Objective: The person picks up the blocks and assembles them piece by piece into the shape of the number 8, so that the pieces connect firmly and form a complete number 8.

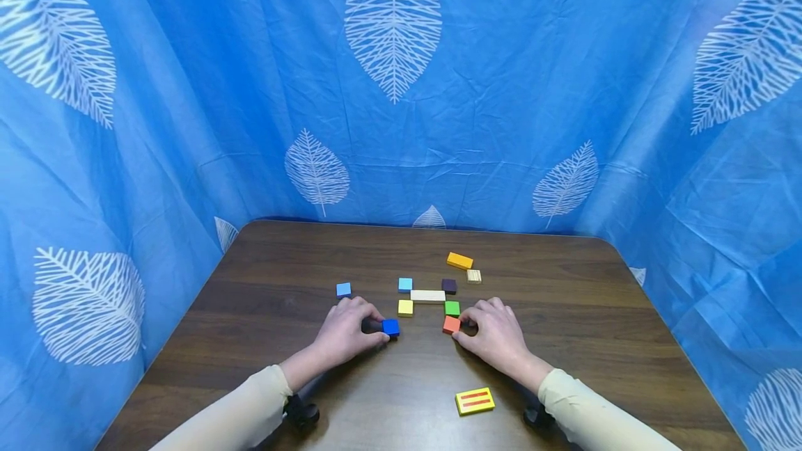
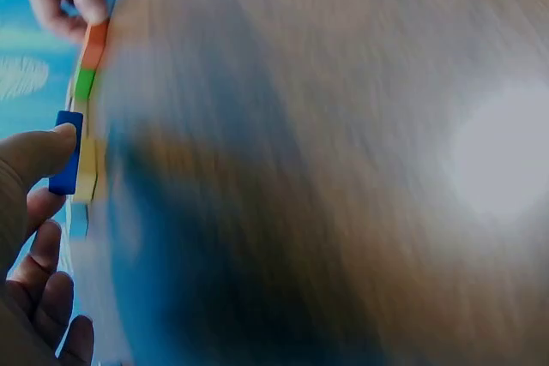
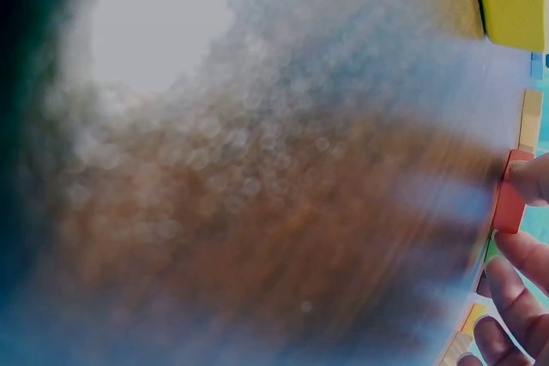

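Note:
My left hand (image 1: 352, 326) pinches a dark blue block (image 1: 391, 328) between thumb and finger; in the left wrist view that blue block (image 2: 66, 153) looks lifted off the table. With thumb and fingers my right hand (image 1: 495, 334) pinches an orange-red block (image 1: 451, 325), seen red in the right wrist view. That block lies just in front of a green block (image 1: 452, 308). Near the left hand is a yellow block (image 1: 405, 308). A long cream block (image 1: 428, 296) lies between a light blue block (image 1: 405, 285) and a dark purple block (image 1: 449, 286).
A yellow block with red stripes (image 1: 475, 401) lies at the front right. Farther back are an orange block (image 1: 460, 260) and a striped pale block (image 1: 474, 276). Another blue block (image 1: 343, 290) lies beyond the left hand. Blue leaf-printed cloth (image 1: 401, 179) hangs behind the brown table (image 1: 301, 249).

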Demonstrator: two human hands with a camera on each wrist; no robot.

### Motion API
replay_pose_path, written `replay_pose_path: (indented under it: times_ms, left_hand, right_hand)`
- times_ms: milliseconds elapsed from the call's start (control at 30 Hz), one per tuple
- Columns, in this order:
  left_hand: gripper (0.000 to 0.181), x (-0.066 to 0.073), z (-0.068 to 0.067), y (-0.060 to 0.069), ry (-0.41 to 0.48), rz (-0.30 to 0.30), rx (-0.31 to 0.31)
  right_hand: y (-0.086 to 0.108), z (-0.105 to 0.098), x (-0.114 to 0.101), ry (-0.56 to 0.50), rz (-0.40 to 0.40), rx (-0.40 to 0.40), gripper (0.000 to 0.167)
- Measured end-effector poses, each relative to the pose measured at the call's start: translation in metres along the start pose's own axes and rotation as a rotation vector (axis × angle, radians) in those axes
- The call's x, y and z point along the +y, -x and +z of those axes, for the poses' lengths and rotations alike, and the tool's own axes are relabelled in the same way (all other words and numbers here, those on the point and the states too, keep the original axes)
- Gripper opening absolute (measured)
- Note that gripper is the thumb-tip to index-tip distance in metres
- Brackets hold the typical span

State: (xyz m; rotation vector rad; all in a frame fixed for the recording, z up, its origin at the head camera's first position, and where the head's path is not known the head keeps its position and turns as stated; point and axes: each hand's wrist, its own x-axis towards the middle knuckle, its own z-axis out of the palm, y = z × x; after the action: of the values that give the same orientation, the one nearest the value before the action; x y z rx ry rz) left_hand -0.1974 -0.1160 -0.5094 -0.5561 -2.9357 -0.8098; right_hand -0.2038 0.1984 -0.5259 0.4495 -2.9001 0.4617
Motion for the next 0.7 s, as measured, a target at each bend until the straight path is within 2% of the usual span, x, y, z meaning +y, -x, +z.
replay_pose_path:
  times_ms: [133, 300, 700]
  left_hand:
    - [0.026, 0.010, 0.012, -0.004, 0.000, 0.024, 0.001]
    - [0.028, 0.017, 0.022, -0.010, -0.013, 0.006, 0.012]
    - [0.030, 0.020, 0.031, -0.016, -0.034, -0.024, 0.033]
  right_hand:
    - [0.000, 0.000, 0.000, 0.001, 0.000, 0.004, 0.027]
    - [0.000, 0.001, 0.000, 0.003, 0.001, 0.005, 0.028]
    - [0.000, 0.000, 0.001, -0.008, 0.008, -0.011, 0.028]
